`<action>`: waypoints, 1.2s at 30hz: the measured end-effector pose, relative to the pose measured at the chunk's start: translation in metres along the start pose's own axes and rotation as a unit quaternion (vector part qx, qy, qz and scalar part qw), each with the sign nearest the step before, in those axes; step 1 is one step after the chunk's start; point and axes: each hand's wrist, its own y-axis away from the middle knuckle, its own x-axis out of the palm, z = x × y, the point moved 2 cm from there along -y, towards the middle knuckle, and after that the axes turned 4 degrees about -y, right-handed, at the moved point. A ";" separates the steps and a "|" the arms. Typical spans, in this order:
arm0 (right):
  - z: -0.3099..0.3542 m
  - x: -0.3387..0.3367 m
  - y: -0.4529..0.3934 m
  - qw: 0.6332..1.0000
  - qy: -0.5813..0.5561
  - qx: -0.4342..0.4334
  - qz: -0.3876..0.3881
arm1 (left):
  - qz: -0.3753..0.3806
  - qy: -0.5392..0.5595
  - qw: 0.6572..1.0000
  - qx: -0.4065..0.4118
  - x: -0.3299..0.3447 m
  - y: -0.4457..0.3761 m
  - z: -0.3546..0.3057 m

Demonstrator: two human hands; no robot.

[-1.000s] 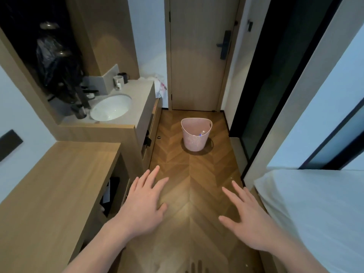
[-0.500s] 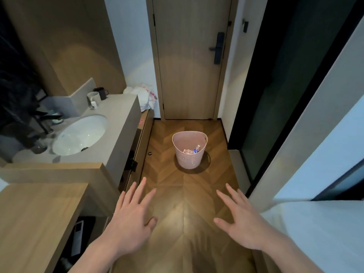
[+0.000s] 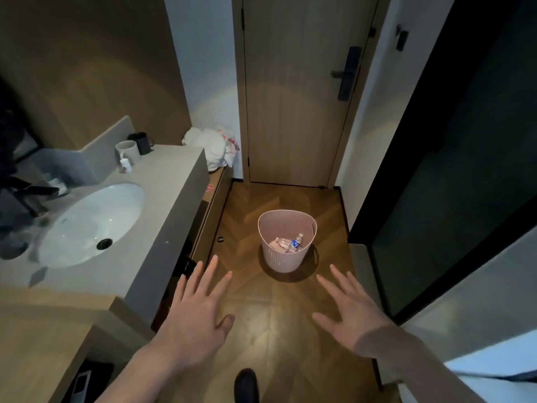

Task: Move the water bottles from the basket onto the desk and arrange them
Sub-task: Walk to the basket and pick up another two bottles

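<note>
Floorboards hold pink ribbed basket [image 3: 286, 258] of clear water bottles [image 3: 287, 244].

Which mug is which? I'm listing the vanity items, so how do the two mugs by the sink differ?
The white mug is pale and nearer the sink; the black mug is dark and sits behind it, towards the corner. The white mug shows more fully; the black mug is partly hidden. Both stand upright on the counter.

Single head-worn view, forward and down over the floor [image 3: 279, 330]
</note>
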 end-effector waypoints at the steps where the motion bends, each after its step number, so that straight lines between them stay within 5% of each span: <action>1: 0.000 -0.006 -0.016 1.000 0.003 0.012 -0.001 | 0.001 -0.001 1.000 0.005 -0.002 -0.021 0.004; 14: -0.037 -0.079 -0.175 0.991 -0.078 0.102 0.021 | 0.060 -0.027 0.994 0.092 -0.029 -0.270 0.002; 36: -0.103 -0.151 -0.498 0.987 -0.084 0.069 0.120 | 0.210 0.018 0.977 0.020 0.021 -0.558 0.007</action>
